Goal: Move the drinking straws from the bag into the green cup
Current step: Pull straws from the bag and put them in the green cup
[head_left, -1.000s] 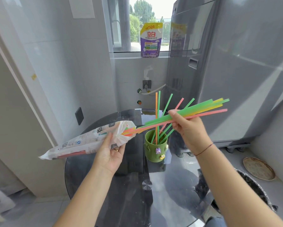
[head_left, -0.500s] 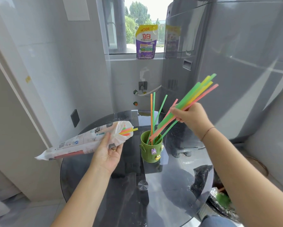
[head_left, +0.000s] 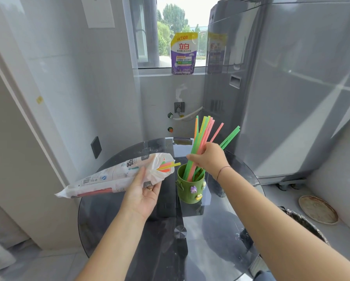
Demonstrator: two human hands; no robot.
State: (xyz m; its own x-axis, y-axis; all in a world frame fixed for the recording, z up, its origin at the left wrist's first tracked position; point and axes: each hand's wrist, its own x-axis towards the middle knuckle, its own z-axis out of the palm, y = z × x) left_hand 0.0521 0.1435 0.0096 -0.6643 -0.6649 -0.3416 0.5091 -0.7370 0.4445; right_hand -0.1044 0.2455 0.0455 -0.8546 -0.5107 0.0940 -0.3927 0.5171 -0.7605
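My left hand (head_left: 144,194) holds a long white plastic bag (head_left: 111,178) level above the table, its open mouth facing right. A few straw tips (head_left: 168,166) in yellow, green and orange stick out of it. The green cup (head_left: 189,186), with small figures on its side, stands on the round glass table (head_left: 220,230). My right hand (head_left: 211,158) grips a bundle of green, pink, yellow and orange straws (head_left: 200,138) nearly upright, their lower ends inside the cup. More straws lean in the cup, some behind my hand.
A grey washing machine (head_left: 281,98) stands close behind the table at the right. A purple detergent pouch (head_left: 183,54) sits on the window sill. On the floor at the right lie a round woven mat (head_left: 318,208) and a black-lined bin (head_left: 304,224).
My right hand pulled the straw bundle out of the bag, swung it from lying level to nearly upright, and lowered its ends into the cup. The bag stayed in my left hand.
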